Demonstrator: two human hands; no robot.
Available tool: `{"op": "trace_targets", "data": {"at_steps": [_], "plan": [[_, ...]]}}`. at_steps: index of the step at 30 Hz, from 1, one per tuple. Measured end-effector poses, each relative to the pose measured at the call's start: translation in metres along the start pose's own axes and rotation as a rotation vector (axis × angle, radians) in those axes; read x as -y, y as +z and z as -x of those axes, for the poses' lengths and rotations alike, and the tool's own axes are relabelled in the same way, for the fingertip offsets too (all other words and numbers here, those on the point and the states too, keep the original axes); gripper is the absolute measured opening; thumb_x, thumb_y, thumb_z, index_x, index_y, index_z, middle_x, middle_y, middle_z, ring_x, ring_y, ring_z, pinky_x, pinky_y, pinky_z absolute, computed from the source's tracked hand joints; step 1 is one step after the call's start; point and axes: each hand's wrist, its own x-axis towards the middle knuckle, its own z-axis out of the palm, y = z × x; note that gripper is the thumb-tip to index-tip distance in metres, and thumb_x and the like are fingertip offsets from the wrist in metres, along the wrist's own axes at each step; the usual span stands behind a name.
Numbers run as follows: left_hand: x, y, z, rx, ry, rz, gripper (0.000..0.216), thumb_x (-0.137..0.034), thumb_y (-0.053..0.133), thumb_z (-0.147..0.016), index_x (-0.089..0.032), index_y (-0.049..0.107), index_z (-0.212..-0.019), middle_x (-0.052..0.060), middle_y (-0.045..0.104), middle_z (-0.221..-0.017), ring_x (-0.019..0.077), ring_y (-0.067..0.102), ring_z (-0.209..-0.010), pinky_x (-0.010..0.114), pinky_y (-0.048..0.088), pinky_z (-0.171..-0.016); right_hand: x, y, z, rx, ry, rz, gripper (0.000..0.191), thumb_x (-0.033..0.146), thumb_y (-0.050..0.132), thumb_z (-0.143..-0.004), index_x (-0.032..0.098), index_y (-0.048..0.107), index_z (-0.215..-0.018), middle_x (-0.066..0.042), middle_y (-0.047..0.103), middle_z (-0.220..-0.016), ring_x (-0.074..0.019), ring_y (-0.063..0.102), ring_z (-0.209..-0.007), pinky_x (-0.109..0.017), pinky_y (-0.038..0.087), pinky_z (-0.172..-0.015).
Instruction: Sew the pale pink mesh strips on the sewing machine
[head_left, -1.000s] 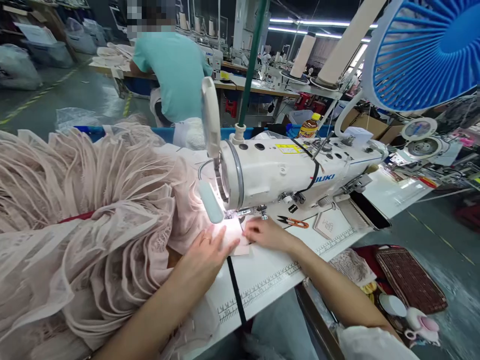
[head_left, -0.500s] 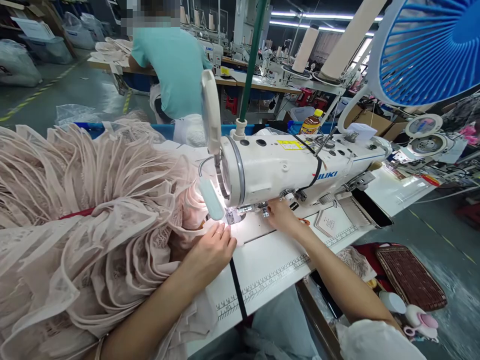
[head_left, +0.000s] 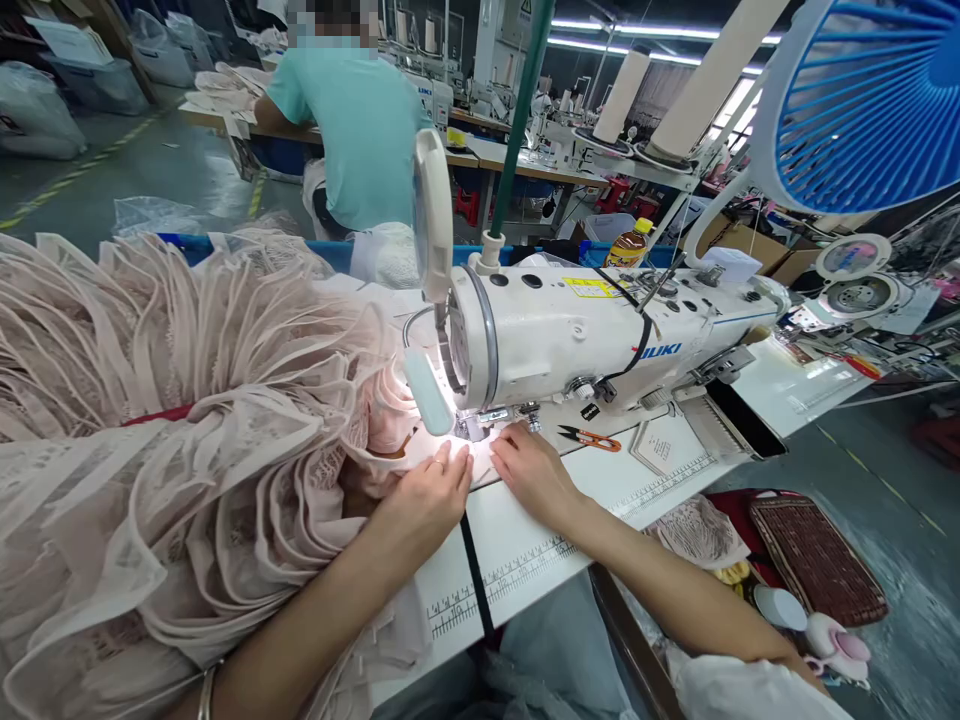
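Note:
A white sewing machine (head_left: 536,335) stands before me, its lamp lighting the needle area. In front of the presser foot (head_left: 471,428) lies the edge of a pale pink lace garment (head_left: 394,455), joined to a big ruffled heap on the left. My left hand (head_left: 429,492) is closed on this fabric, fingertips together just left of the foot. My right hand (head_left: 534,478) has bent fingers pinching the fabric edge just right of the foot. The needle tip is hidden. Orange-handled thread snips (head_left: 592,438) lie on the bed beyond my right hand.
The pink garment heap (head_left: 150,480) covers the table's left side. Right of the machine base are a card (head_left: 654,448) and a black tray (head_left: 742,420). A blue fan (head_left: 870,110) hangs upper right. A person in a teal shirt (head_left: 349,130) sits beyond.
My right hand has moved left and toward me, from beneath the machine arm to the fabric beside my left hand. The snips now show fully. My left hand stays on the fabric.

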Motion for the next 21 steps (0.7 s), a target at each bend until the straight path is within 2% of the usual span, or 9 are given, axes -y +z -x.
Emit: {"op": "trace_targets", "data": {"at_steps": [2, 6, 10, 12, 15, 18, 21], "plan": [[-0.008, 0.001, 0.002, -0.005, 0.000, 0.011, 0.048, 0.001, 0.042, -0.088, -0.004, 0.056, -0.134, 0.021, 0.059, -0.136, 0.0326, 0.059, -0.123, 0.039, 0.055, -0.088, 0.001, 0.001, 0.000, -0.027, 0.008, -0.007, 0.014, 0.012, 0.055, -0.094, 0.019, 0.064, -0.085, -0.005, 0.064, -0.089, -0.0185, 0.056, -0.074, -0.029, 0.043, -0.067], [-0.015, -0.001, 0.004, 0.011, -0.073, 0.022, 0.046, 0.000, 0.046, -0.088, -0.003, 0.056, -0.133, 0.025, 0.061, -0.132, 0.0353, 0.062, -0.119, 0.037, 0.057, -0.075, 0.001, 0.003, -0.003, -0.059, 0.066, 0.012, 0.010, 0.017, 0.057, -0.095, 0.018, 0.064, -0.088, -0.008, 0.065, -0.096, -0.0192, 0.056, -0.074, -0.029, 0.044, -0.066], [-0.012, -0.004, 0.004, 0.002, -0.110, 0.003, 0.045, 0.000, 0.046, -0.088, -0.004, 0.059, -0.131, 0.023, 0.063, -0.131, 0.0347, 0.063, -0.116, 0.036, 0.056, -0.070, 0.001, 0.005, -0.004, -0.039, 0.129, 0.046, 0.009, 0.017, 0.056, -0.096, 0.018, 0.064, -0.095, -0.009, 0.065, -0.089, -0.0228, 0.059, -0.082, -0.031, 0.046, -0.071], [-0.009, -0.004, 0.003, -0.009, -0.090, 0.002, 0.044, 0.001, 0.044, -0.089, -0.003, 0.059, -0.130, 0.023, 0.064, -0.129, 0.0329, 0.063, -0.116, 0.037, 0.056, -0.074, 0.001, 0.006, -0.004, -0.050, 0.141, 0.053, 0.012, 0.017, 0.052, -0.097, 0.018, 0.065, -0.098, -0.009, 0.066, -0.087, -0.0239, 0.060, -0.085, -0.032, 0.047, -0.075], [-0.007, -0.003, 0.001, -0.017, -0.058, 0.009, 0.043, 0.002, 0.041, -0.089, 0.000, 0.059, -0.129, 0.024, 0.064, -0.128, 0.0301, 0.062, -0.118, 0.039, 0.054, -0.089, 0.001, 0.005, -0.004, -0.023, 0.124, 0.073, 0.021, 0.009, 0.046, -0.096, 0.017, 0.065, -0.101, -0.010, 0.068, -0.088, -0.0247, 0.062, -0.088, -0.033, 0.049, -0.077], [-0.007, -0.001, 0.002, -0.015, -0.055, 0.028, 0.043, 0.002, 0.042, -0.089, 0.000, 0.058, -0.129, 0.024, 0.062, -0.131, 0.0290, 0.061, -0.120, 0.039, 0.050, -0.099, -0.002, -0.002, -0.011, 0.092, 0.145, 0.115, 0.033, -0.002, 0.041, -0.089, 0.015, 0.064, -0.105, -0.015, 0.070, -0.094, -0.0263, 0.064, -0.093, -0.033, 0.051, -0.076], [-0.008, 0.000, 0.002, -0.016, -0.078, 0.065, 0.043, 0.001, 0.043, -0.089, 0.000, 0.057, -0.130, 0.023, 0.061, -0.134, 0.0286, 0.059, -0.124, 0.038, 0.048, -0.102, -0.004, -0.009, -0.023, 0.221, 0.186, 0.079, 0.038, -0.002, 0.036, -0.088, 0.014, 0.061, -0.112, -0.018, 0.070, -0.099, -0.0277, 0.066, -0.092, -0.034, 0.051, -0.072]]}}
